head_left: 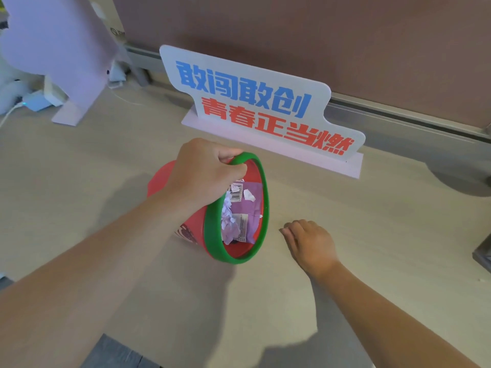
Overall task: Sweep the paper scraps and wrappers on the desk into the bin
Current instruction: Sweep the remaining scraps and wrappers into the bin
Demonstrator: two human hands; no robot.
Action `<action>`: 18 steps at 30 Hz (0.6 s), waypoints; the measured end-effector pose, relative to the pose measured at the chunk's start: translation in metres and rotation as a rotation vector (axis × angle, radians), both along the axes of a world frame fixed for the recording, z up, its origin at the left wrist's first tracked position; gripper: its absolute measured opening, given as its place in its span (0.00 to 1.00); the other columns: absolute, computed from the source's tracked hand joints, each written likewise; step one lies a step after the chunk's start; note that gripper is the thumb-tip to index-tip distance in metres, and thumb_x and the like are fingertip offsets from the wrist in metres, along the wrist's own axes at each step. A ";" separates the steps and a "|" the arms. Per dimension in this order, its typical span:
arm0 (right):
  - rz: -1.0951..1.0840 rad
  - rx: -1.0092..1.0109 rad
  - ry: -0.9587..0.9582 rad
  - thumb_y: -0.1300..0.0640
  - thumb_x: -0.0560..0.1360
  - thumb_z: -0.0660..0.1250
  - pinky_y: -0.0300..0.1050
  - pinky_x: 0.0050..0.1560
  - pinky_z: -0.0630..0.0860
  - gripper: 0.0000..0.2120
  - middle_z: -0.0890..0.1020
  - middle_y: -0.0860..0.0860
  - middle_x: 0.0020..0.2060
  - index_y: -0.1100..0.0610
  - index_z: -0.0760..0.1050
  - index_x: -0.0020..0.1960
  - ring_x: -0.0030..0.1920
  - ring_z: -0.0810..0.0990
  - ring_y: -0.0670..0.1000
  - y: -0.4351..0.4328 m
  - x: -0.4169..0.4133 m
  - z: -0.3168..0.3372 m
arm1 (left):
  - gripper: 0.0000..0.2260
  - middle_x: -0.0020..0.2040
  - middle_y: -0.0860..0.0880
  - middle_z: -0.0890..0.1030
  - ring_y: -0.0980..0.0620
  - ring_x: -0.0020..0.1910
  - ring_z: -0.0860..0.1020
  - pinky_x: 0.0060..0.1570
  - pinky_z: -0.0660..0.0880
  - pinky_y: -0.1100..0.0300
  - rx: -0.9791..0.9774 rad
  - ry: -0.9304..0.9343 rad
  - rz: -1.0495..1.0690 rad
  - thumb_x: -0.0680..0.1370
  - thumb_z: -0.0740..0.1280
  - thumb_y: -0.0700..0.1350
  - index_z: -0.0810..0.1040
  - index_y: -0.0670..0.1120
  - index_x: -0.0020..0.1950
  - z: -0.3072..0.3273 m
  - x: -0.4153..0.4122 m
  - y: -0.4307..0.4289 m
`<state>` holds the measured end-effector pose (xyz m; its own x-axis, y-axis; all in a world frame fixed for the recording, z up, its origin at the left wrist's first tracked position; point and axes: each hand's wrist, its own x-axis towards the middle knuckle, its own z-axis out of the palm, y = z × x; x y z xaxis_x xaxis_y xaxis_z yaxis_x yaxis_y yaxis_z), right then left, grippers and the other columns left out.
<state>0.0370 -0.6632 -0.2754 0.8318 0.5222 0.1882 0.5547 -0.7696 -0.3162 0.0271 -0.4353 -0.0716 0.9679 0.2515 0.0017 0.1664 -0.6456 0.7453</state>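
Note:
A small red bin with a green rim is tipped on its side on the desk, mouth facing right. Inside lie purple wrappers and white paper scraps. My left hand grips the top of the green rim. Just right of the bin's mouth my right hand rests palm down on the desk, fingers curled slightly and pointing toward the bin, holding nothing that I can see. No loose scraps show on the desk surface near it.
A white sign with blue and red characters stands on a base behind the bin. A lilac stand and cables sit at the back left. A partition wall runs along the back. A dark object is at the right edge.

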 end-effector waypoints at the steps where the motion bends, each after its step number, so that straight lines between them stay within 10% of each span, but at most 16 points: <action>1: -0.016 0.003 -0.020 0.49 0.77 0.58 0.41 0.30 0.69 0.15 0.81 0.49 0.32 0.54 0.79 0.40 0.31 0.78 0.54 0.000 0.000 0.001 | 0.18 0.32 0.44 0.77 0.54 0.35 0.72 0.43 0.77 0.51 -0.006 0.007 0.002 0.69 0.71 0.44 0.75 0.70 0.43 -0.002 0.000 0.002; 4: -0.106 0.009 -0.016 0.48 0.77 0.57 0.39 0.24 0.66 0.18 0.78 0.50 0.26 0.54 0.76 0.34 0.26 0.76 0.54 0.000 0.003 0.004 | 0.04 0.31 0.46 0.75 0.54 0.34 0.71 0.42 0.76 0.52 -0.035 0.026 -0.008 0.68 0.71 0.45 0.81 0.53 0.34 -0.005 0.001 0.005; 8: -0.300 0.001 0.182 0.48 0.79 0.54 0.44 0.30 0.66 0.19 0.79 0.55 0.30 0.57 0.73 0.38 0.31 0.78 0.60 0.013 0.010 0.019 | 0.06 0.34 0.39 0.81 0.53 0.34 0.72 0.41 0.74 0.55 -0.052 0.035 -0.022 0.68 0.70 0.45 0.83 0.56 0.34 -0.006 0.003 0.006; 12: -0.651 0.492 0.471 0.51 0.80 0.54 0.47 0.34 0.62 0.18 0.74 0.53 0.29 0.60 0.70 0.37 0.37 0.75 0.59 0.045 0.018 0.072 | 0.12 0.33 0.45 0.79 0.53 0.35 0.73 0.41 0.76 0.56 -0.081 -0.001 -0.031 0.68 0.71 0.44 0.81 0.64 0.40 -0.003 0.002 0.009; 18: -0.335 0.597 0.587 0.53 0.78 0.58 0.43 0.33 0.61 0.14 0.76 0.49 0.30 0.59 0.74 0.39 0.30 0.71 0.45 0.135 -0.009 0.151 | 0.05 0.36 0.44 0.85 0.56 0.33 0.75 0.43 0.76 0.56 -0.130 0.003 -0.068 0.69 0.70 0.42 0.85 0.50 0.39 0.009 0.002 0.013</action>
